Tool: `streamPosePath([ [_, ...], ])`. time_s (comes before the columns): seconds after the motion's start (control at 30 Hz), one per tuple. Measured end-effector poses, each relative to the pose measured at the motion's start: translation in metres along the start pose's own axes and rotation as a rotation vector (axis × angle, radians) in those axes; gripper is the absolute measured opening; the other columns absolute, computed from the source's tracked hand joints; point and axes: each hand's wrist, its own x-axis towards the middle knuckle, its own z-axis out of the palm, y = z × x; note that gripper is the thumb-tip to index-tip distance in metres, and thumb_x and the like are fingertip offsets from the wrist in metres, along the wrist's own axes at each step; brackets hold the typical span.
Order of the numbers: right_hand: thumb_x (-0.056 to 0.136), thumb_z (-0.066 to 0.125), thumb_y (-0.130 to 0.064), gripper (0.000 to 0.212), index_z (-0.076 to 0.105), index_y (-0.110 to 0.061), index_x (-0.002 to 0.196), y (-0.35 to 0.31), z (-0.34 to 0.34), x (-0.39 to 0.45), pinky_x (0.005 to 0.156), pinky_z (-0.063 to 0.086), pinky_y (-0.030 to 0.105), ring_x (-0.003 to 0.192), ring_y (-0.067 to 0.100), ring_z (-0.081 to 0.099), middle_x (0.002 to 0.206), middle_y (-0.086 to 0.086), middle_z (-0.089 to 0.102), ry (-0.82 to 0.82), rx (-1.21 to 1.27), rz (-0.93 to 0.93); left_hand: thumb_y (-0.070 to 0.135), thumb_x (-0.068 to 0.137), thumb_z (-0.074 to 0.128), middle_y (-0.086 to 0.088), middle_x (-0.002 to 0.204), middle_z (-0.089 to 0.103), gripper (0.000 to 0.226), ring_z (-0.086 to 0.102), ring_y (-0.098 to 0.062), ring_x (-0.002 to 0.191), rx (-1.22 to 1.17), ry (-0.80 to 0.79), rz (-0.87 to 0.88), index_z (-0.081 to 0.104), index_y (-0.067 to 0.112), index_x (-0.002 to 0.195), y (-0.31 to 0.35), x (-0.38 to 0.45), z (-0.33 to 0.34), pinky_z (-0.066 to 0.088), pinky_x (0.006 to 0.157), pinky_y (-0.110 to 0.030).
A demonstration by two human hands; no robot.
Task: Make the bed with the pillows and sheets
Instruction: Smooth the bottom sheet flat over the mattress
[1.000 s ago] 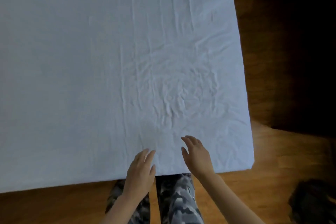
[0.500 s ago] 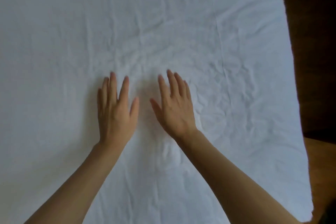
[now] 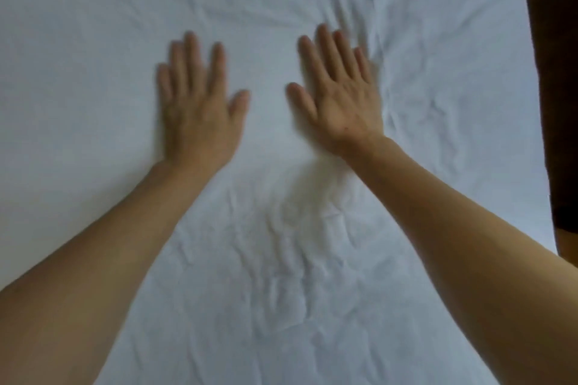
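Already the white sheet (image 3: pixel 438 103) is spread over the bed, though creases are seen beside and behind the palms. Left hand (image 3: pixel 197 116) and right hand (image 3: pixel 341 103) are pressed flat on it, fingers straight. No pillows are seen.

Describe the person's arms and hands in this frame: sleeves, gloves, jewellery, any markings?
Both forearms are bare up to the frame edge, with no sleeves in view. The left hand and right hand wear no gloves, and no rings, watch or wristbands show. The fingers are uncovered. The left hand is motion-blurred, so fine detail there cannot be made out. No cables or markings are visible.
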Motion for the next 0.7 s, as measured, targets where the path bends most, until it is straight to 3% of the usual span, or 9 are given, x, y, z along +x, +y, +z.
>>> streamPosePath([
  [0.13, 0.099, 0.022, -0.053, 0.063, 0.013, -0.022, 0.154, 0.042, -0.003, -0.025, 0.118, -0.001, 0.036, 0.149, 0.021, 0.003, 0.161, 0.004, 0.007, 0.020, 0.008, 0.081, 0.050, 0.096, 0.030, -0.024, 0.156, 0.022, 0.067, 0.019, -0.040, 0.146, -0.018, 0.005, 0.234, 0.031, 0.009, 0.150, 0.083, 0.000, 0.013, 0.014, 0.118, -0.055],
  [0.27, 0.100, 0.016, -0.047, 0.061, 0.011, -0.020, 0.154, 0.067, -0.002, -0.058, 0.118, -0.001, 0.036, 0.148, 0.021, 0.001, 0.161, 0.006, 0.007, 0.031, 0.006, 0.168, 0.040, 0.097, 0.031, -0.022, 0.158, 0.019, 0.062, 0.016, -0.036, 0.147, -0.014, -0.041, 0.348, 0.028, 0.008, 0.151, 0.139, -0.024, 0.021, 0.013, 0.119, -0.051],
  [0.5, 0.100, 0.011, -0.049, 0.062, 0.001, -0.021, 0.154, 0.094, -0.001, -0.133, 0.118, -0.012, 0.030, 0.148, 0.016, -0.011, 0.161, 0.003, -0.006, -0.024, -0.002, 0.269, 0.047, 0.100, 0.027, -0.021, 0.160, 0.011, 0.068, 0.009, -0.033, 0.149, -0.021, -0.141, 0.433, 0.018, 0.006, 0.153, 0.175, -0.089, 0.026, 0.011, 0.121, -0.047],
  [0.7, 0.101, 0.013, -0.046, 0.062, -0.001, -0.017, 0.154, 0.107, 0.004, -0.204, 0.120, -0.006, 0.036, 0.148, 0.017, -0.010, 0.161, 0.003, -0.010, -0.051, -0.005, 0.329, 0.050, 0.100, 0.027, -0.020, 0.160, 0.010, 0.071, 0.008, -0.032, 0.149, -0.020, -0.185, 0.460, 0.015, 0.004, 0.153, 0.193, -0.136, 0.027, 0.011, 0.121, -0.045],
])
